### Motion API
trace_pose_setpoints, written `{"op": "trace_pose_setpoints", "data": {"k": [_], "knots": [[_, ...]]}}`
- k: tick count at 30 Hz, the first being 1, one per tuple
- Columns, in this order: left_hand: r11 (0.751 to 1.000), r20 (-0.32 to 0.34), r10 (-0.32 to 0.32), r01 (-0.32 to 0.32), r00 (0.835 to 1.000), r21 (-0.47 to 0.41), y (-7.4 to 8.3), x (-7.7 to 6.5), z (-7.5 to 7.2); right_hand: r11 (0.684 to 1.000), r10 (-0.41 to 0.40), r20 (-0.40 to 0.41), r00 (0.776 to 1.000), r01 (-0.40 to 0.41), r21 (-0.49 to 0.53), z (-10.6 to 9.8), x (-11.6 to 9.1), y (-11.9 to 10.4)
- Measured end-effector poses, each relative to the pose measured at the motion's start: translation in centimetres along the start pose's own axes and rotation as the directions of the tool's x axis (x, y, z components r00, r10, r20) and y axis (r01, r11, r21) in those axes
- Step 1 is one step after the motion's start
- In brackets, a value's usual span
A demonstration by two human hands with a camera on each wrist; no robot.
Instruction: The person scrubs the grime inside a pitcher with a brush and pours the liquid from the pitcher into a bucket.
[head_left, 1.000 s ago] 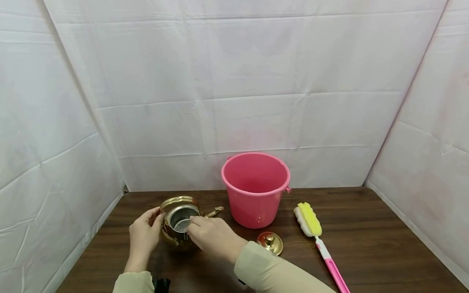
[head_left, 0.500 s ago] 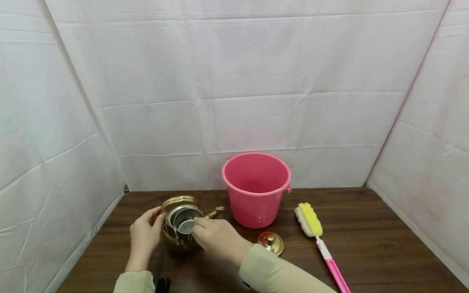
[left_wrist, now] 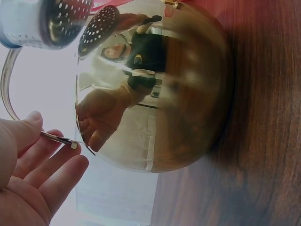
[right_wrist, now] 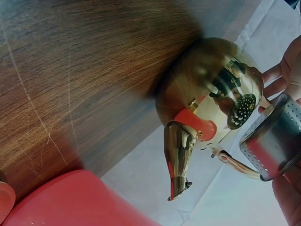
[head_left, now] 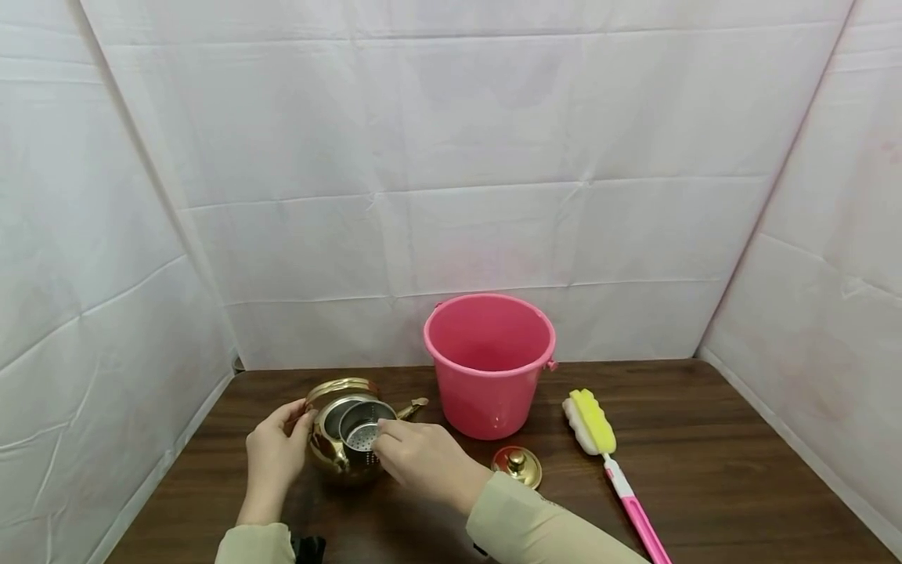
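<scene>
A shiny gold teapot [head_left: 327, 454] stands on the table at left, its spout pointing right. My left hand [head_left: 273, 462] pinches the pot's handle [left_wrist: 8, 80] between thumb and fingers. Above the right side of the pot's opening, my right hand [head_left: 430, 464] holds a perforated metal tea strainer [head_left: 361, 435] by its rim. In the left wrist view the strainer [left_wrist: 66, 23] is apart from the gold body, which mirrors its holes. The right wrist view shows its holed wall [right_wrist: 263, 141] near the spout [right_wrist: 176, 160]; my right hand is mostly out of that view.
A pink bucket [head_left: 486, 399] stands just behind and right of the teapot. The gold lid [head_left: 517, 465] lies on the table in front of it, close to my right forearm. Farther right lies a sponge brush [head_left: 593, 423] with a pink handle. White cloth walls surround the table.
My right hand has lifted the strainer out of the teapot's opening and shifted it slightly to the right. My left hand keeps its hold on the handle.
</scene>
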State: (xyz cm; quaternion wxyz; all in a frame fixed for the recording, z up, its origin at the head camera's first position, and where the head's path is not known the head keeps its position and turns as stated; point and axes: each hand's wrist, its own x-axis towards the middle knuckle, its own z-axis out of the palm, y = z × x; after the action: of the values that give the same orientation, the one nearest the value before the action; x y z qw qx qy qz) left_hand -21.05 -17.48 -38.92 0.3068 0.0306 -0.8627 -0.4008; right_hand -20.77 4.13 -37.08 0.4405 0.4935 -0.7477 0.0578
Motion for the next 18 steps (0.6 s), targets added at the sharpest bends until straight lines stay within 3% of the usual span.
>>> {"op": "trace_pose_setpoints", "data": {"k": [18], "knots": [[1.0, -0.019, 0.022, -0.022, 1.0, 0.005, -0.2, 0.0, 0.1, 1.0, 0.026, -0.035, 0.999, -0.026, 0.013, -0.3, -1.3, 0.3]]}}
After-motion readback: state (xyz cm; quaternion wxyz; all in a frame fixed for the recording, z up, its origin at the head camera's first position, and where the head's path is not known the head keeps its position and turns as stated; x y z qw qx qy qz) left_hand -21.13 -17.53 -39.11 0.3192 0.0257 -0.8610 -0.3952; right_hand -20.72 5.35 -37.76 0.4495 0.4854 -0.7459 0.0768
